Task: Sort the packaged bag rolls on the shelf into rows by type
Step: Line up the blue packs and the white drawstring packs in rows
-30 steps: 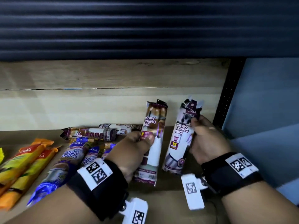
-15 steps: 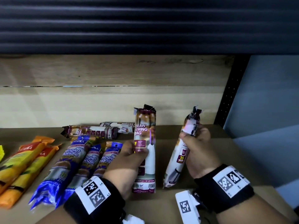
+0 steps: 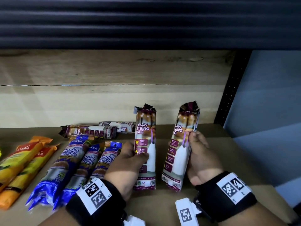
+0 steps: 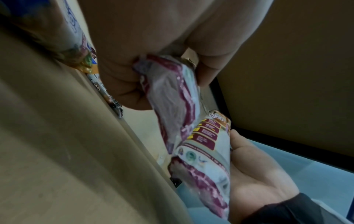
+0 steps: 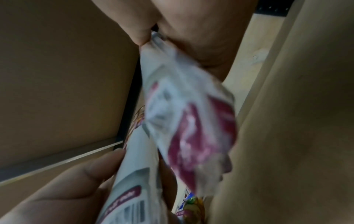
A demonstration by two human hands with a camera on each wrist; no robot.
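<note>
I hold two maroon-and-white "Draw String Bag" rolls upright, side by side, over the brown shelf board [image 3: 210,198]. My left hand [image 3: 138,154] grips the left roll [image 3: 145,128] at its middle, and my right hand [image 3: 193,139] grips the right roll [image 3: 179,154] from its right side. In the left wrist view my fingers [image 4: 122,84] wrap the left roll [image 4: 172,97], with the right roll [image 4: 208,150] just beyond. The right wrist view shows the right roll [image 5: 187,115] blurred. Whether the rolls' lower ends touch the board is unclear.
Three blue "Singlet Handle" rolls [image 3: 70,160] lie in a row left of my left hand, and orange rolls [image 3: 21,162] lie further left. Two more maroon rolls [image 3: 91,131] lie crosswise near the wooden back panel. A black shelf post [image 3: 231,88] stands at the right.
The right roll has turned from edge-on so that its printed front faces me. Both rolls now stand more upright and parallel, still held in the same hands.
</note>
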